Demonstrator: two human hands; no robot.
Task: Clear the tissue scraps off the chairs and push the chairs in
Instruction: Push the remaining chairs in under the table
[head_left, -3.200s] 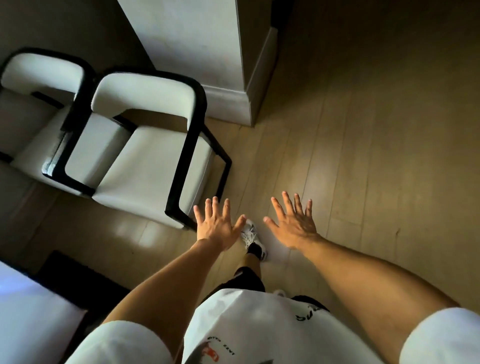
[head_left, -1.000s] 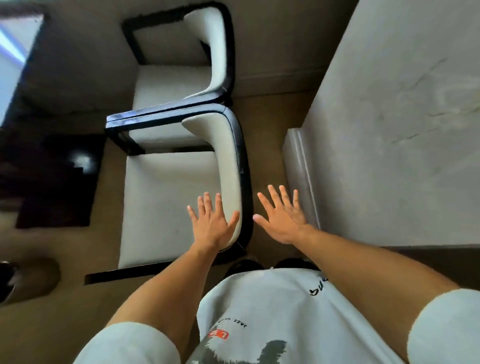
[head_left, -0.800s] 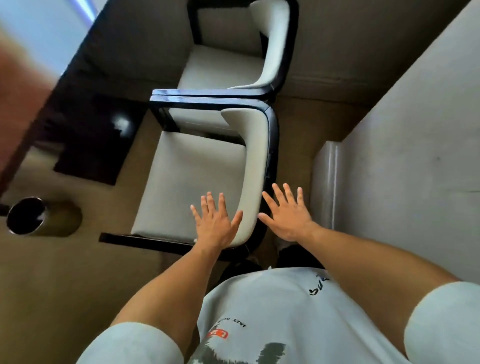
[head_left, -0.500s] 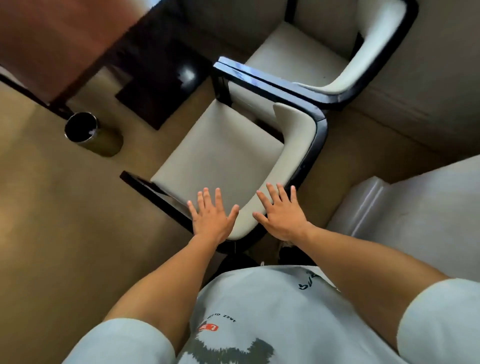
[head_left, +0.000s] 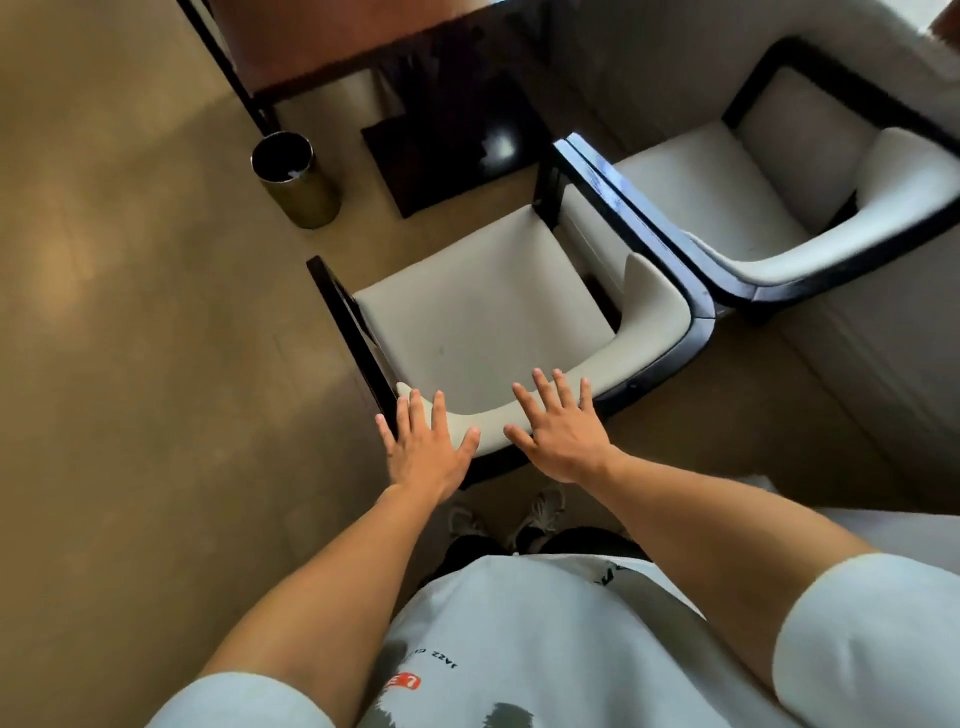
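2 cream-upholstered armchairs with glossy black frames stand side by side on the tan floor, and the nearer chair (head_left: 483, 306) sits directly ahead of the person, its curved backrest closest to the body and its seat opening away toward the dark wooden table (head_left: 322, 47) at the top edge of the view. the left hand (head_left: 428, 449) is spread flat, fingers splayed and holding nothing, over the backrest's left end where the cream pad meets the black frame; whether the palm actually presses the pad i cannot tell. the right hand (head_left: 561, 434) is likewise spread and empty, lying over the middle of the backrest's top edge. both hands are about equally near, so neither has the advantage. the relation that matters: the chair's front-to-back axis runs from the hands up and slightly left toward the table, so a push in would go straight away from the body along that line, with the palms bearing on the backrest. the seat of this chair looks bare, with no tissue scraps visible on it, so clearing here seems done and pushing seems to be the step in hand. the second chair (head_left: 753, 197) stands to the right, its armrest touching or just beside the first chair's frame, its seat also bare as far as can be seen. a round metal bin (head_left: 296, 182) stands on the floor near the table leg, left of the chair's front corner, possibly close to the push path.
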